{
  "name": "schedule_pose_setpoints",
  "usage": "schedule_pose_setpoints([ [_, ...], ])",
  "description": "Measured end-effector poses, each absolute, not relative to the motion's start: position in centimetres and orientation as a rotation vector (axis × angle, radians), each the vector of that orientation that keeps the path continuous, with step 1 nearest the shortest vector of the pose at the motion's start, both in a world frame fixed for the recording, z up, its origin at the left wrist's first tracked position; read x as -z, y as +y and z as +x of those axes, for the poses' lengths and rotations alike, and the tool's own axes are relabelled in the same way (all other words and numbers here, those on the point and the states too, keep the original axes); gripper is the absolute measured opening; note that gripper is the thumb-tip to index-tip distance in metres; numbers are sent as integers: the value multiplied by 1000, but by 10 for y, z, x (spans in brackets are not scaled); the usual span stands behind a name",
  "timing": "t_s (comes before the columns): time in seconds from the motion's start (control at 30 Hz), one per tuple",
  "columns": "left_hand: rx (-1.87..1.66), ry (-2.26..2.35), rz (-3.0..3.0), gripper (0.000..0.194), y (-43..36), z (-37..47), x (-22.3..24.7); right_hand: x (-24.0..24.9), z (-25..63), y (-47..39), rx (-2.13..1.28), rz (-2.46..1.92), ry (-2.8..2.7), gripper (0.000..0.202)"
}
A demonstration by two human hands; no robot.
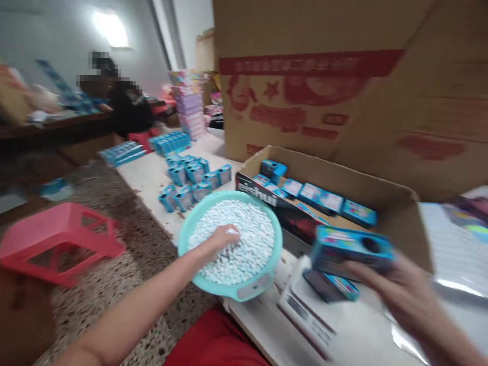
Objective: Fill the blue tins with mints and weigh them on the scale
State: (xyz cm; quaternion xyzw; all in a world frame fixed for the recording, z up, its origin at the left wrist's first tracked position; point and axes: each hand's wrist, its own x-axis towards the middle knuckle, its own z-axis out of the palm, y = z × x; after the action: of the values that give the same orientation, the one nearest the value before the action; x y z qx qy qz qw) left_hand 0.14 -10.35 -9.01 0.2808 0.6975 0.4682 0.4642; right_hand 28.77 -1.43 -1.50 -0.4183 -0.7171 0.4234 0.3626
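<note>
My left hand (225, 238) dips into a turquoise basin (183, 229) full of small white pellets (251, 223). Its fingers are curled and partly sunk among the pellets, with some white showing at the thumb. On the right, my right hand (396, 277) grips a small blue printed box (353, 249) with a dark round spot on its side. Just beneath that box, a second blue box (331, 285) rests on a white digital scale (305, 310). My right hand is slightly blurred.
An open carton (328, 168) beside the basin holds several blue boxes. More blue boxes (190, 173) stand in groups on the white table (152, 190). A large cardboard box (305, 101) rises behind. A red stool (61, 239) is at left; a person (131, 109) sits farther back.
</note>
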Motion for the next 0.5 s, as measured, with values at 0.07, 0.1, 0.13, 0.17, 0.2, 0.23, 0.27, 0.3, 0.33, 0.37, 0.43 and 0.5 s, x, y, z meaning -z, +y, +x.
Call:
schedule_pose_setpoints([
  [0.07,-1261,1524,377,18,-100,-2,82,15,292,-33,-1419,-1032,-1770,55],
  [0.1,-1278,1459,248,21,-99,-3,78,19,288,-39,-1560,-1015,-1695,55],
  [0.13,-1281,1410,148,22,-98,-4,73,24,284,-45,-1660,-1006,-1618,53],
  [0.17,-1281,1369,77,22,-99,-5,69,30,279,-48,-1724,-1002,-1549,50],
  [0.2,-1288,1325,39,20,-99,-5,66,36,275,-51,-1765,-1001,-1496,47],
  [0.23,-1309,1280,23,17,-100,-6,63,41,272,-54,-1793,-999,-1457,45],
  [0.27,-1341,1233,20,14,-101,-6,61,46,271,-55,-1812,-995,-1433,43],
  [0.3,-1386,1190,20,12,-102,-7,60,50,271,-56,-1827,-990,-1419,43],
  [0.33,-1433,1152,20,10,-103,-8,59,53,272,-56,-1835,-988,-1412,43],
  [0.37,-1470,1122,15,8,-103,-9,59,56,274,-57,-1836,-991,-1408,43],
  [0.43,-1498,1094,-12,8,-104,-12,60,63,281,-58,-1822,-1016,-1421,45],
  [0.5,-1487,1092,-40,7,-105,-14,61,72,292,-62,-1775,-1071,-1504,49],
])
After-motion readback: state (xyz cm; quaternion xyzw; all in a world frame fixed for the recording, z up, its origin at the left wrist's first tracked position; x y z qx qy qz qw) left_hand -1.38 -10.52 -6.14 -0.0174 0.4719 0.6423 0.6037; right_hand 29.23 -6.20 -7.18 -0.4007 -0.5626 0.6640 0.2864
